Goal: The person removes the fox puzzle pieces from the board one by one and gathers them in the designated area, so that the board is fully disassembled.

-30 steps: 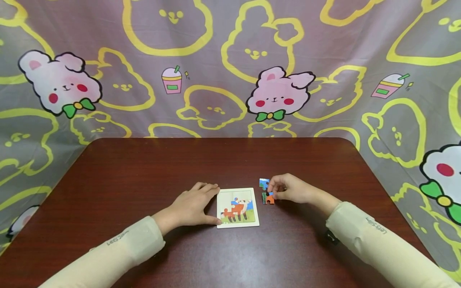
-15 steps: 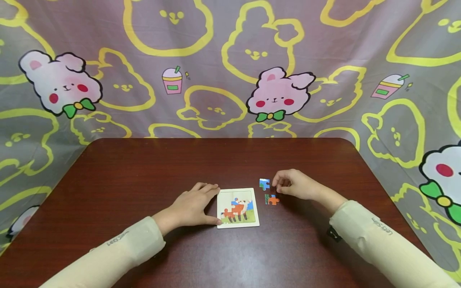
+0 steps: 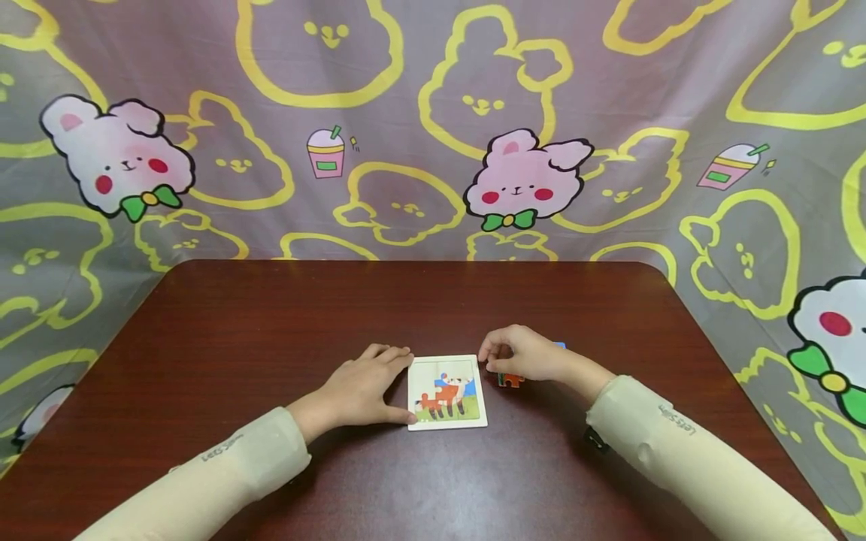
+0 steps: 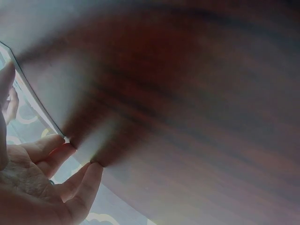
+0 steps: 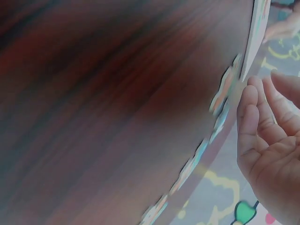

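Note:
A white-framed jigsaw puzzle board [image 3: 446,424] with a partly filled animal picture lies flat on the table. My left hand [image 3: 356,385] rests at its left side, thumb at the near corner and fingertips at the far corner, fingers fairly straight. Over the table just right of the board is my right hand [image 3: 524,355], with loosely bent fingers. Thumb and fingers stand apart in the right wrist view, and no piece shows between them. An orange puzzle piece [image 3: 510,380] lies partly under this hand; a blue puzzle piece [image 3: 560,345] shows behind it.
The dark brown table [image 3: 304,300] carries several thin puzzle pieces, seen edge-on in the right wrist view, such as one farther piece [image 5: 190,164]. Behind the table hangs a patterned cloth [image 3: 399,90].
My right hand first drew back to the right from the pieces, then came left towards the board, covering the blue piece that lay beside it. My left hand and the board stayed put.

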Available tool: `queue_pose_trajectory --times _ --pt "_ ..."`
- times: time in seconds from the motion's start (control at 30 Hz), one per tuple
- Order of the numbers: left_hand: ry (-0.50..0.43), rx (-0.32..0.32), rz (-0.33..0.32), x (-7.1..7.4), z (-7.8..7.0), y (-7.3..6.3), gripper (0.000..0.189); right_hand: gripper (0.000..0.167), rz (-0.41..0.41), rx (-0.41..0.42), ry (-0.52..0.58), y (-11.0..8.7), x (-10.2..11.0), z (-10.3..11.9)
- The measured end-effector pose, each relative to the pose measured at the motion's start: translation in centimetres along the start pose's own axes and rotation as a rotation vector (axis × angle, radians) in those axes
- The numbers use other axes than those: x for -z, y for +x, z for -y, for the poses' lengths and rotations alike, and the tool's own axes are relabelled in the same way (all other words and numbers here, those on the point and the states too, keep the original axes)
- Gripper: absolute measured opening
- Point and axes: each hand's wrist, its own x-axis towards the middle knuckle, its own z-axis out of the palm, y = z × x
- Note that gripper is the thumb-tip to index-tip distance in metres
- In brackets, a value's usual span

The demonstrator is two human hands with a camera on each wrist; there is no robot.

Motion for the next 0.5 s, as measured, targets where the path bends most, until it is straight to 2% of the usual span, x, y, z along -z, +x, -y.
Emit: queue_pose_trajectory --times 0.2,0.5 --pt "0.001 0.007 0.005 -0.1 0.1 0.0 0.096 0.008 0.047 0.026 0.015 1.7 -1.5 1.6" --pt "0.009 0.007 0.015 0.0 0.1 0.1 0.097 0.014 0.086 0.067 -0.062 3.2 -3.0 2.7"
